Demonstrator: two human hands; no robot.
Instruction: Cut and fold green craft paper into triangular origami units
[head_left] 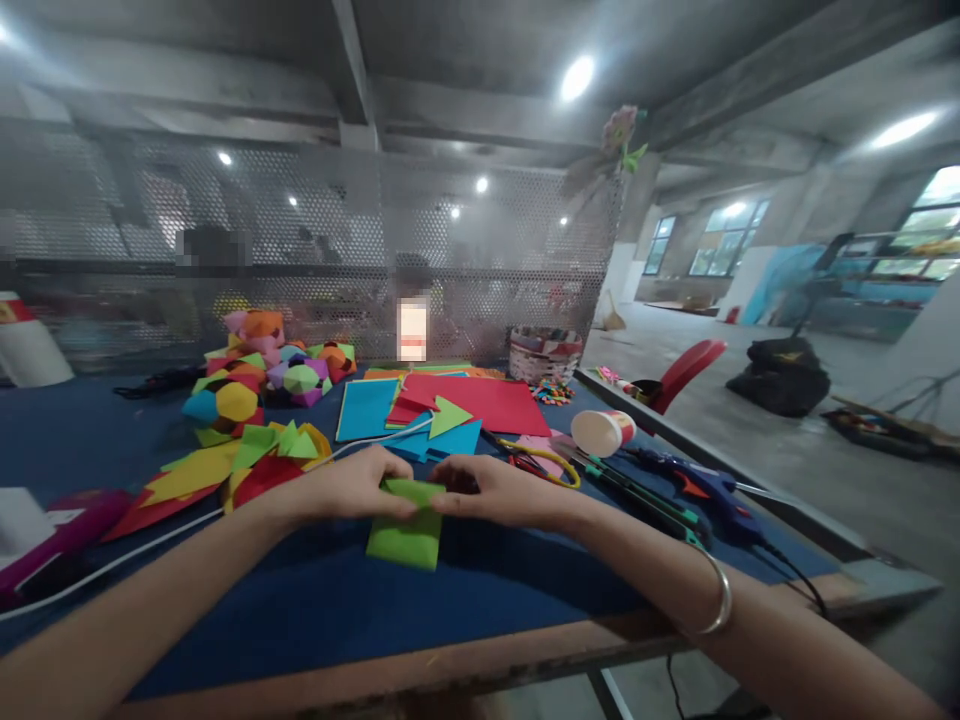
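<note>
A piece of green paper (405, 540) is held between both hands above the blue table top, its lower part hanging toward me. My left hand (358, 487) pinches its upper left edge, thumb on the near face. From the other side, my right hand (480, 490) grips the upper right edge with thumb and fingers. Just beyond the hands lie blue paper sheets (367, 408), a red sheet (502, 400) and a light green paper triangle (450, 415). A white cable (367, 443) crosses the sheets behind my left hand.
Folded paper balls (236, 400) and cut paper pieces (195, 475) lie left. To the right are yellow-handled scissors (566, 468), a paper cup (602, 432), a cutter (637, 495) and a blue glue gun (709, 490). A basket (546, 355) stands before the mesh partition (480, 240).
</note>
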